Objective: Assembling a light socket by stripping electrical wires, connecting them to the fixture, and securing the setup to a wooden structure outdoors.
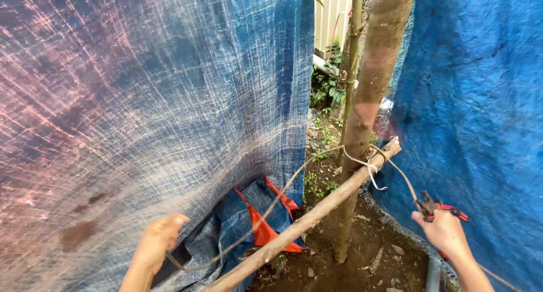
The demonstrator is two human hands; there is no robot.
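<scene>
Behind the right hand [445,231], red-handled pliers [438,208] are mostly hidden.

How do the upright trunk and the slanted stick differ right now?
The trunk stands nearly upright and is rooted in the soil; the stick lies on a slant across its front. The trunk is thicker; the stick is thinner. Wire loops round both where they cross. The left hand holds one wire end, and the right hand grips the other with pliers. Both are bare, brownish wood.
</scene>
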